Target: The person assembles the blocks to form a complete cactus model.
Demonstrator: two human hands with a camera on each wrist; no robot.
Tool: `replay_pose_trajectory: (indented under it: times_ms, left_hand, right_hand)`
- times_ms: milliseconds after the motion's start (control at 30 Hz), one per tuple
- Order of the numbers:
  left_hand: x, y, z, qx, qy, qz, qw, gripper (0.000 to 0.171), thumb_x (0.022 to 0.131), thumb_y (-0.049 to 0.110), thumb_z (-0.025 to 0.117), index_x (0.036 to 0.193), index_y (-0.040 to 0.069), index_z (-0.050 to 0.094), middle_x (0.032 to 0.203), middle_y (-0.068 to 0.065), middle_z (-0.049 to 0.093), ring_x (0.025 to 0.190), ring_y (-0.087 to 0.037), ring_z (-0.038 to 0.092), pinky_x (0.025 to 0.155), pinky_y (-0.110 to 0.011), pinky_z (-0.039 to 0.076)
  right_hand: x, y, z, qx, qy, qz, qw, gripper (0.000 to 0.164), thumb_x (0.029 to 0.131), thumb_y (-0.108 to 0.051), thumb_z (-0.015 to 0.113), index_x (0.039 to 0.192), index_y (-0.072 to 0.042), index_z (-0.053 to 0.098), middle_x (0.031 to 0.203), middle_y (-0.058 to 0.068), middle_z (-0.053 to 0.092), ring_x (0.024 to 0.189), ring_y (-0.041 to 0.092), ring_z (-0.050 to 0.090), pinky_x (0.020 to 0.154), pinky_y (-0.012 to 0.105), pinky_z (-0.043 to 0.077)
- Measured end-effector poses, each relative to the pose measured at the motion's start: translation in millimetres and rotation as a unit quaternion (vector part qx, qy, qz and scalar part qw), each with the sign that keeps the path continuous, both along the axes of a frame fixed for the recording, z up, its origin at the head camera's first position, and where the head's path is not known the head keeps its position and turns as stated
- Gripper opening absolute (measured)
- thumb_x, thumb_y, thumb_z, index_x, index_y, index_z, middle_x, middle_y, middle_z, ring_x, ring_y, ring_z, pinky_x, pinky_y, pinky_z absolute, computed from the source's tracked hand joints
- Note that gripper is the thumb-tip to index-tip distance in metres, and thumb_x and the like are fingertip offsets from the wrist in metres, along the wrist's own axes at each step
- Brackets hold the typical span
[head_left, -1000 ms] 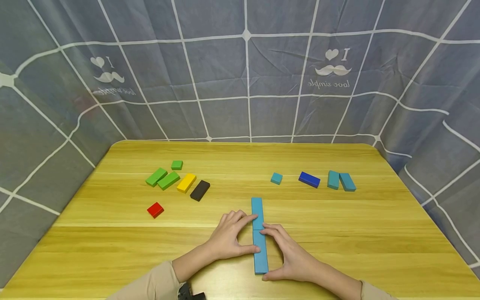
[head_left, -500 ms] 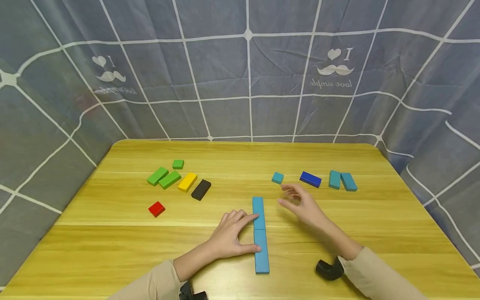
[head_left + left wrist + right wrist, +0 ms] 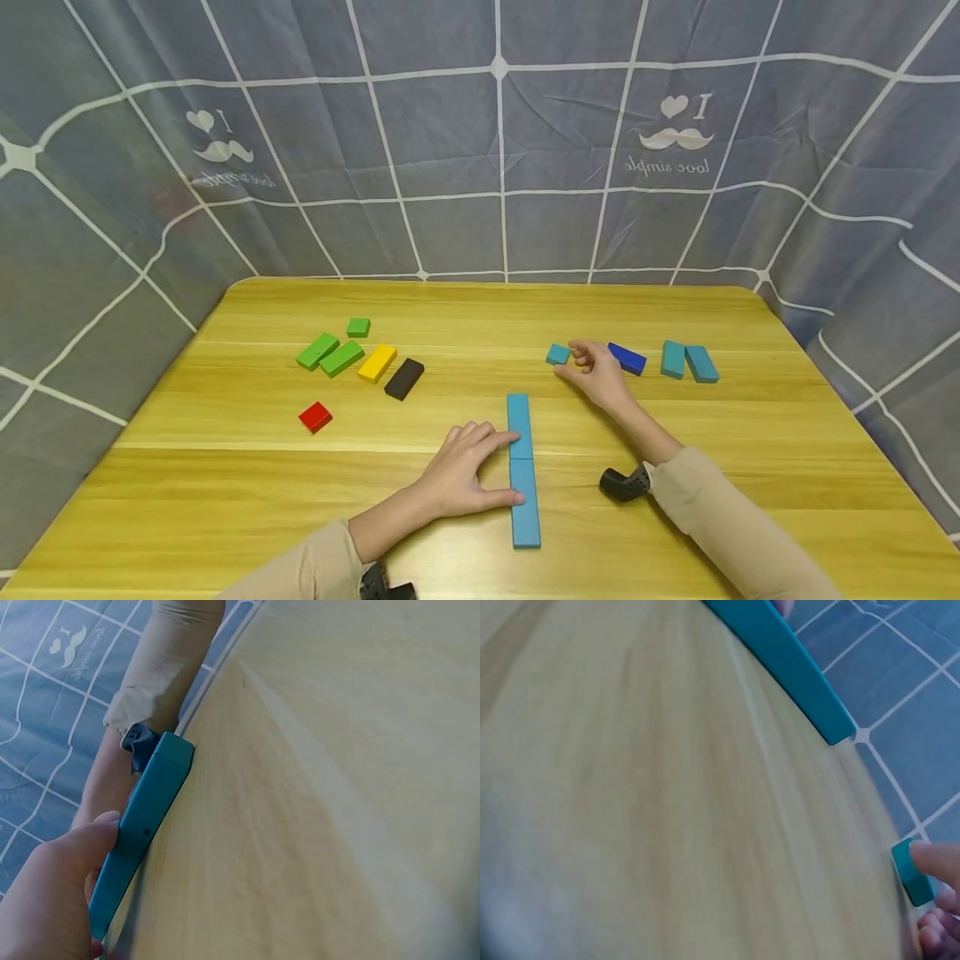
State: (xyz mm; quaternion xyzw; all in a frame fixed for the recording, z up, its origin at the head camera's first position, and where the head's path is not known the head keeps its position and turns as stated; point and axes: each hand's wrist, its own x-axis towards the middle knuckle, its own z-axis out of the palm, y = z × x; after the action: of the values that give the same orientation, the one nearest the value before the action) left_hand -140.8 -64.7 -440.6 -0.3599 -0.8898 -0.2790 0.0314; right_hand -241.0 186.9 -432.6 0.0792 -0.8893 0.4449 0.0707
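Two long light-blue blocks lie end to end in a line: the far block (image 3: 518, 417) and the near block (image 3: 526, 521). My left hand (image 3: 453, 479) is spread beside them, index fingertip touching the far one and thumb touching the near one. In the left wrist view the thumb (image 3: 94, 838) rests against a blue block's side (image 3: 142, 825). My right hand (image 3: 600, 377) is at a small light-blue block (image 3: 557, 354), thumb near its front edge and index finger by its far right corner. The right wrist view shows that thumb (image 3: 937, 861) overlapping the small block (image 3: 912, 876).
A dark-blue block (image 3: 628, 359) lies just beyond the right hand, with two teal blocks (image 3: 672, 358) farther right. On the left are several green blocks (image 3: 342, 358), a yellow block (image 3: 377, 363), a black block (image 3: 404, 379) and a red block (image 3: 315, 417). A grey curtain (image 3: 450, 167) hangs behind.
My right hand has left the near end of the blue line and moved forward and right to the small light-blue block. The left hand stays in place on the two long blocks.
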Motion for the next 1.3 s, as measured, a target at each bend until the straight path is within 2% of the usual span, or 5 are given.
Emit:
replay_pose_trajectory:
  times_ms: [500, 700, 933, 1100, 1300]
  left_hand:
    - [0.5, 0.3, 0.1, -0.003, 0.004, -0.003, 1.0000, 0.067, 0.074, 0.056, 0.065, 0.129, 0.019, 0.052, 0.099, 0.008, 0.052, 0.085, -0.007, 0.041, 0.080, -0.030, 0.032]
    - [-0.1, 0.2, -0.9, -0.003, 0.006, -0.003, 1.0000, 0.067, 0.074, 0.056, 0.065, 0.129, 0.019, 0.052, 0.099, 0.008, 0.052, 0.085, -0.007, 0.040, 0.079, -0.029, 0.031]
    - [-0.6, 0.5, -1.8, -0.005, 0.008, -0.006, 0.9999, 0.067, 0.075, 0.056, 0.064, 0.129, 0.019, 0.052, 0.099, 0.008, 0.052, 0.085, -0.007, 0.041, 0.079, -0.029, 0.031]
    - [-0.9, 0.3, -2.0, -0.006, 0.009, -0.005, 0.9999, 0.067, 0.075, 0.057, 0.064, 0.129, 0.019, 0.052, 0.100, 0.008, 0.052, 0.086, -0.008, 0.042, 0.080, -0.030, 0.032]
    - [-1.3, -0.2, -2.1, -0.005, 0.012, -0.006, 0.9999, 0.067, 0.074, 0.057, 0.064, 0.128, 0.019, 0.052, 0.099, 0.008, 0.052, 0.085, -0.008, 0.041, 0.080, -0.031, 0.032]
  right_hand:
    - [-1.0, -3.5, -5.1, 0.010, 0.029, -0.012, 0.999, 0.034, 0.080, -0.011, 0.070, 0.108, 0.007, 0.060, 0.095, 0.018, 0.057, 0.084, 0.027, 0.053, 0.071, 0.029, 0.044]
    - [-2.1, -12.8, -3.7, -0.027, 0.015, 0.061, 0.998, 0.034, 0.081, -0.011, 0.069, 0.110, 0.006, 0.059, 0.095, 0.016, 0.058, 0.082, 0.024, 0.055, 0.069, 0.025, 0.044]
    - [6.4, -31.3, 6.3, -0.022, 0.002, 0.143, 0.989, 0.032, 0.082, -0.007, 0.067, 0.109, 0.009, 0.059, 0.095, 0.019, 0.058, 0.082, 0.026, 0.053, 0.070, 0.027, 0.042]
    - [17.4, -39.3, 23.6, -0.021, -0.005, 0.167, 0.986, 0.029, 0.081, -0.001, 0.066, 0.106, 0.013, 0.058, 0.093, 0.023, 0.056, 0.083, 0.033, 0.051, 0.071, 0.033, 0.041]
    - [5.4, -33.7, 5.6, 0.004, -0.002, 0.170, 0.985, 0.030, 0.081, -0.010, 0.069, 0.106, 0.005, 0.061, 0.093, 0.014, 0.057, 0.083, 0.025, 0.050, 0.073, 0.033, 0.040]
